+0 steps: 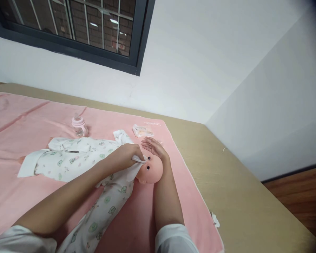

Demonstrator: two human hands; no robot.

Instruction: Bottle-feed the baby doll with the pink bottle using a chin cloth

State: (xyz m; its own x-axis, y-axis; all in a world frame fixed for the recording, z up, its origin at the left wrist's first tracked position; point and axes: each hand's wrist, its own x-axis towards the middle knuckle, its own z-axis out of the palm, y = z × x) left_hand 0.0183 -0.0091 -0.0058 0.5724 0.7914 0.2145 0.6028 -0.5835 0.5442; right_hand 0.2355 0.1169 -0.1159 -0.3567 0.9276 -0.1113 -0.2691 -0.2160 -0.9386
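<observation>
A baby doll point(152, 171) in a white printed sleepsuit point(76, 156) lies on a pink blanket point(21, 119). My left hand point(129, 154) is closed, pinching a white cloth point(137, 165) against the doll's face. My right hand point(155, 147) rests flat on top of the doll's bare head with its fingers stretched out.
A pink-capped baby bottle point(79, 125) stands behind the doll. A small plastic wipes packet point(142, 130) lies near the blanket's far corner. The blanket covers a tan mattress point(239, 182) set in a white-walled corner. A dark-framed window point(73, 24) is above, and wooden floor point(300, 196) lies right.
</observation>
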